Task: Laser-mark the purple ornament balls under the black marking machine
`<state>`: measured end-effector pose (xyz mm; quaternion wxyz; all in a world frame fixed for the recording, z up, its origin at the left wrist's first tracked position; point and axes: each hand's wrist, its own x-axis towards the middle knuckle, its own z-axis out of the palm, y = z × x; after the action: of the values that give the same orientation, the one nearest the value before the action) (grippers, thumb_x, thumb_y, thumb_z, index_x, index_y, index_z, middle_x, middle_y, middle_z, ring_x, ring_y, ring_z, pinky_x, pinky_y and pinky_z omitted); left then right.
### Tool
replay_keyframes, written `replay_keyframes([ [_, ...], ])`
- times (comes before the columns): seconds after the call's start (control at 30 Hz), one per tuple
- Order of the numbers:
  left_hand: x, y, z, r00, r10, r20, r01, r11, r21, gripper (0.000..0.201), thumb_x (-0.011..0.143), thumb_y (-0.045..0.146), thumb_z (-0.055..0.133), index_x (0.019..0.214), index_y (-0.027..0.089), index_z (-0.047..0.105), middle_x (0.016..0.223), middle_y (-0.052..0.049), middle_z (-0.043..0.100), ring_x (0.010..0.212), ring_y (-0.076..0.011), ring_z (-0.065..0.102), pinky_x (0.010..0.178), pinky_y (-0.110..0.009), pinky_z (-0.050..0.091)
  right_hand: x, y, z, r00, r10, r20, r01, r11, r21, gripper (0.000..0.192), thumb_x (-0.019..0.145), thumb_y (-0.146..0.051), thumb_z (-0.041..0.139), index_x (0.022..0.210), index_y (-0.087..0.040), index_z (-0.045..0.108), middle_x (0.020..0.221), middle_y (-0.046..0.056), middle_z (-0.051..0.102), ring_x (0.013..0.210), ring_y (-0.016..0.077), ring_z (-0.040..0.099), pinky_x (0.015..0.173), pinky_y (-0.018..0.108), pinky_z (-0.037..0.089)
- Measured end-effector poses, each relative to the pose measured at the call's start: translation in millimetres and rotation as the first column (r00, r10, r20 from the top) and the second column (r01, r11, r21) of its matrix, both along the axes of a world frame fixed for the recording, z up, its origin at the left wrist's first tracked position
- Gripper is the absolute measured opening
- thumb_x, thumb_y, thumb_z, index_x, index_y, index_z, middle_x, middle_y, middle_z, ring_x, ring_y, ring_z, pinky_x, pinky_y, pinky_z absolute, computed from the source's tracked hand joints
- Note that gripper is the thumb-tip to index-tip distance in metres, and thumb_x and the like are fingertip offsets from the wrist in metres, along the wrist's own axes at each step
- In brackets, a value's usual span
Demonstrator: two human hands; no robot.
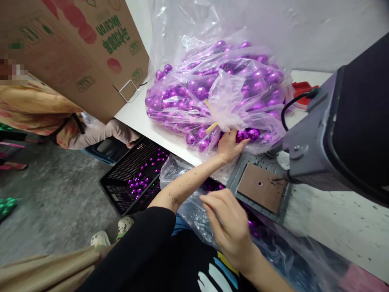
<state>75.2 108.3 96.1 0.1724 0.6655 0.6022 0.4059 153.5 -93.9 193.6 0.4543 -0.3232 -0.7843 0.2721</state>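
Observation:
A large clear plastic bag (225, 97) full of shiny purple balls (201, 93) lies on the white table, its gathered neck facing me with a yellow strip at it. My left hand (230, 147) reaches to the near side of the bag, fingers apart, beside a few uncovered purple balls (253, 134). Some of its fingertips are hidden by the plastic. Closer to my body, my right hand (227, 227) is raised with curled fingers near the thumb; whatever it may hold is hidden. Below my hands, another plastic bag (194, 211) hangs at the table edge with purple balls in it.
A dark machine head (343, 117) overhangs the right side, above a metal base with a brown holed plate (261, 186). A cardboard box (91, 48) stands left. A black crate (121, 198) with purple balls sits below. Another person's leg (94, 136) shows at left.

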Motion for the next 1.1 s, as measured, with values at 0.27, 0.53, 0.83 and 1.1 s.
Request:
replay_keyframes([
  [0.27,5.0,8.2,0.6,0.998,0.058,-0.023,-0.058,0.998,0.02,0.037,0.089,0.044,0.071,0.108,0.015,0.058,0.111,-0.014,0.068,0.115,-0.0307,0.062,0.094,-0.036,0.049,-55.3,-7.1,-44.8,0.99,0.1,-0.099,-0.109,0.99,-0.086,0.03,0.09,-0.013,0.055,0.119,-0.02,0.059,0.1,0.004,0.061,0.095,0.0079,0.055,0.081,0.022,0.051],
  [0.53,6.1,5.1,-1.3,0.997,0.038,0.069,-0.04,0.999,0.029,0.036,0.089,0.043,0.072,0.108,0.016,0.058,0.11,-0.013,0.069,0.113,-0.0301,0.064,0.093,-0.037,0.049,-65.6,-2.1,-51.8,0.979,0.073,-0.188,-0.124,0.953,-0.277,0.022,0.097,-0.028,0.049,0.093,-0.009,0.06,0.09,0.003,0.059,0.087,0.0057,0.056,0.079,0.021,0.052],
  [0.83,-4.0,-5.6,17.9,0.98,-0.068,0.187,0.086,0.992,-0.091,0.042,0.085,0.035,0.076,0.118,0.015,0.06,0.119,-0.013,0.068,0.115,-0.0298,0.063,0.099,-0.04,0.048,-6.2,-4.3,-39.0,0.991,-0.122,-0.061,0.097,0.943,-0.319,0.019,0.094,-0.023,0.051,0.078,-0.014,0.057,0.08,0.002,0.057,0.076,0.0051,0.054,0.069,0.018,0.046],
  [1.1,-38.7,-69.3,60.7,0.762,-0.3,0.574,0.534,0.792,-0.294,0.049,0.081,0.044,0.076,0.121,0.02,0.062,0.109,-0.005,0.068,0.091,-0.0174,0.064,0.081,-0.029,0.051,153.6,-19.5,-21.6,0.678,-0.705,0.209,0.73,0.678,-0.084,0.019,0.093,-0.033,0.055,0.09,-0.015,0.057,0.074,0.001,0.057,0.066,0.0068,0.054,0.062,0.021,0.041],
])
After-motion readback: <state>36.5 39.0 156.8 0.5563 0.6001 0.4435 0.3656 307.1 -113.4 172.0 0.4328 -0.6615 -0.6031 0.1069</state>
